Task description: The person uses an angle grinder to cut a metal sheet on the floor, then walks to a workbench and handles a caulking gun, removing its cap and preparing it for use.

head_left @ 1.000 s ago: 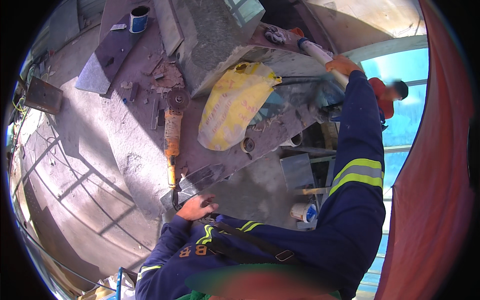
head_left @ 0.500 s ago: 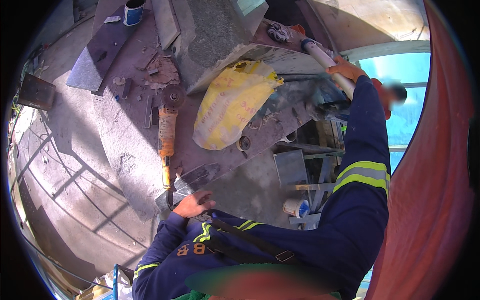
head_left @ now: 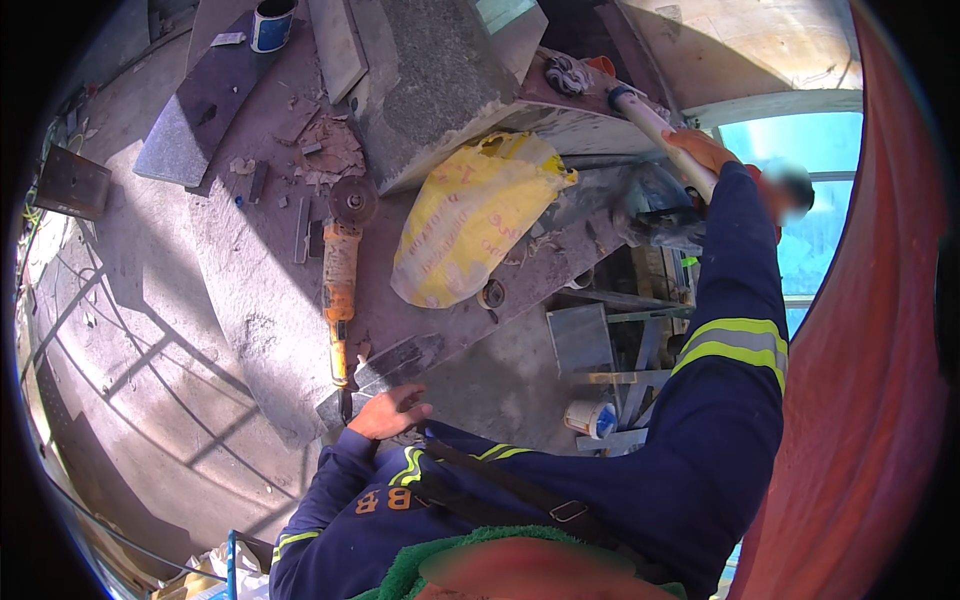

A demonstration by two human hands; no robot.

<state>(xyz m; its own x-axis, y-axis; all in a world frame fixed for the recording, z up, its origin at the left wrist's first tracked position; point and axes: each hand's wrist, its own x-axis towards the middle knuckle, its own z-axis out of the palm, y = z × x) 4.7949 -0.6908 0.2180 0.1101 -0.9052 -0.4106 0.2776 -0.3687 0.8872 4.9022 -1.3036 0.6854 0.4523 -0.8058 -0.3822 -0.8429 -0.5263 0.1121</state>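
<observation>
our hands are apart: the right hand (head_left: 703,150) encircles the tube (head_left: 645,122) near the cloth (head_left: 567,76); the left hand (head_left: 392,412) appears empty. we judge the tube stiff, light, best held mid-length.

Pale tube (head_left: 648,125), lower end out of sight behind right sleeve (head_left: 738,265)

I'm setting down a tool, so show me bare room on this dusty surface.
Free: a wide patch left of the orange grinder, below the thin strips; a narrow one between it and the yellow bag. Crowded: above the grinder, with rubble; by the bag's lower edge, with a round roll; near the pale tube, with a cloth.
</observation>
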